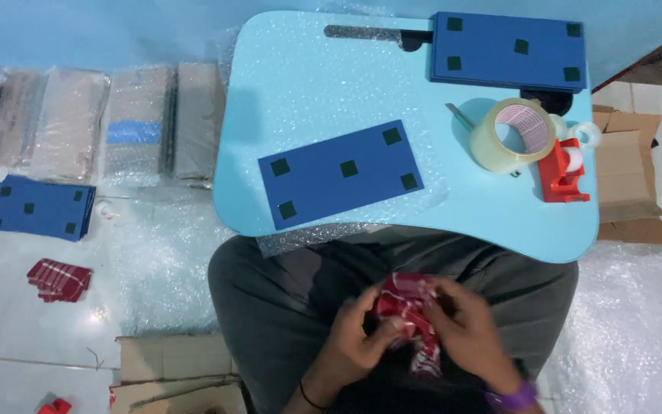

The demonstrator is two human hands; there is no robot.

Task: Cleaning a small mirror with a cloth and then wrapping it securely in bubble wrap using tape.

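My left hand (355,336) and my right hand (467,331) are both in my lap, gripping a crumpled red and white striped cloth piece (409,308) between them. A loose end of it hangs down between my wrists. Just beyond my knees stands a light blue lap table (308,84). On it lies a blue rectangular board (340,173) with several dark green square pads, resting on a sheet of bubble wrap (300,239).
A stack of blue boards (509,50) sits at the table's far right, with a clear tape roll (512,135) and a red tape dispenser (564,170) nearby. On the floor left: blue boards (40,207), folded red cloths (58,279), wrapped packages (78,123). Cardboard (178,374) lies below.
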